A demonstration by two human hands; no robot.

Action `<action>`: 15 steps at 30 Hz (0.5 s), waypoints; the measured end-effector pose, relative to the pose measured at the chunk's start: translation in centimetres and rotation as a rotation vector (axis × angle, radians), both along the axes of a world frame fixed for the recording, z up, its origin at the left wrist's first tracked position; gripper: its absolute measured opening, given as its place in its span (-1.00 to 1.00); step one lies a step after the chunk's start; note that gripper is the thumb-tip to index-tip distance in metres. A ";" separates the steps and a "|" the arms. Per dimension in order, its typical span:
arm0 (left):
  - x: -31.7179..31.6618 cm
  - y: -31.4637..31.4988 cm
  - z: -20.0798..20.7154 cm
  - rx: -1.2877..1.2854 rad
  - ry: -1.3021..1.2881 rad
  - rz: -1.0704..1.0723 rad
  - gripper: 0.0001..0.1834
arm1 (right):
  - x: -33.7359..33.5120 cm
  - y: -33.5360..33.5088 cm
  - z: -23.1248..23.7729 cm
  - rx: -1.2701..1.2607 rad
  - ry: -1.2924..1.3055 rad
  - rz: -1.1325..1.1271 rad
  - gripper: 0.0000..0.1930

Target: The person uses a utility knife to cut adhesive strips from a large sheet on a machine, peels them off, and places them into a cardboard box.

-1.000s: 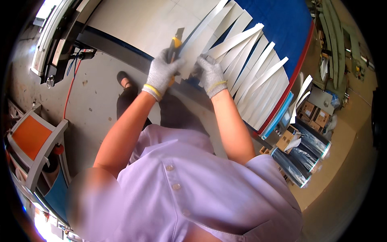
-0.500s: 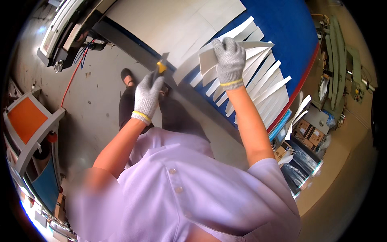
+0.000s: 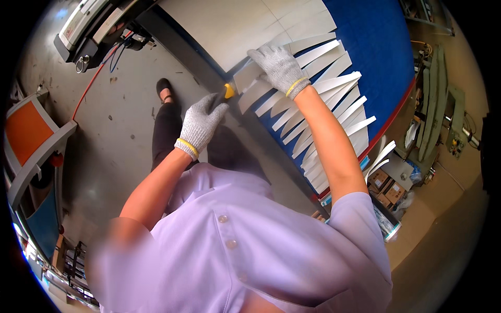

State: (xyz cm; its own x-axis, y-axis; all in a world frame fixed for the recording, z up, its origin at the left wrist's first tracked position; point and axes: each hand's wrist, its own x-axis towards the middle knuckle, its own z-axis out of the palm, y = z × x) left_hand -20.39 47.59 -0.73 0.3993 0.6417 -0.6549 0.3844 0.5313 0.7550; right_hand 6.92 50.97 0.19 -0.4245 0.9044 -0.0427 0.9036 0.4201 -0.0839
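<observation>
My left hand (image 3: 203,122), in a grey knit glove with a yellow cuff line, is closed around a utility knife with a yellow-and-black handle (image 3: 229,91). It hangs over the floor beside the table edge; the blade is hard to make out. My right hand (image 3: 279,68), gloved alike, is at the near end of the white strips, its fingers bent over a white curved strip (image 3: 248,76). Its thumb is partly hidden. Several more curved, tapering white strips (image 3: 334,86) lie fanned and overlapping on the blue table top (image 3: 373,41).
Large white panels (image 3: 235,26) cover the table's far left part. A machine (image 3: 94,31) with a red cable stands at upper left. An orange-panelled frame (image 3: 31,135) is at left. Cardboard boxes (image 3: 389,190) and green metal parts (image 3: 433,99) stand at right.
My right hand has moved left and turned with its fingers pointing further left. My left hand has shifted slightly right and down with the knife. The table's strips appear lower in view.
</observation>
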 end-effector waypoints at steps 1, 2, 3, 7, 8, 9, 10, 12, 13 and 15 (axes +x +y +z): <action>0.0 0.2 0.5 -0.023 -0.021 -0.002 -0.44 | 0.2 0.0 -0.2 0.039 0.017 0.031 -0.40; 0.1 0.4 1.1 -0.047 -0.043 -0.006 -0.43 | 0.4 -0.3 -0.4 0.065 0.023 0.019 -0.41; 0.1 0.7 1.2 -0.068 -0.033 -0.011 -0.44 | 0.4 -0.8 -0.5 0.090 0.029 0.007 -0.43; -0.4 0.9 0.4 -0.058 0.035 0.020 -0.45 | 0.0 -2.1 -1.1 0.183 0.048 -0.053 -0.46; -0.6 0.8 0.0 -0.032 0.057 0.037 -0.45 | 0.0 -2.1 -1.3 0.204 0.065 -0.057 -0.47; -0.7 0.8 -0.2 -0.044 0.031 0.077 -0.46 | -0.1 -2.2 -1.4 0.225 0.082 -0.063 -0.47; -0.8 1.0 0.2 -0.055 0.005 0.117 -0.46 | -0.2 -2.2 -1.5 0.246 0.098 -0.068 -0.48; -0.6 1.3 0.1 -0.012 -0.053 0.169 -0.45 | -0.1 -2.6 -1.2 0.239 0.117 -0.090 -0.48; -0.3 1.7 0.3 0.039 -0.036 0.149 -0.50 | -0.1 -2.7 -1.0 0.238 0.126 -0.100 -0.48; 0.9 3.1 0.9 0.140 -0.002 0.107 -0.59 | 0.2 -3.2 -1.1 0.282 0.147 -0.114 -0.48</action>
State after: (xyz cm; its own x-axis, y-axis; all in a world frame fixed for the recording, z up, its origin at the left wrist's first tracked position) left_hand -19.44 50.67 0.15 0.3252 0.7654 -0.5554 0.3300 0.4585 0.8251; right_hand 7.15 47.78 -0.88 -0.3029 0.9138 0.2705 0.9329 0.3423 -0.1116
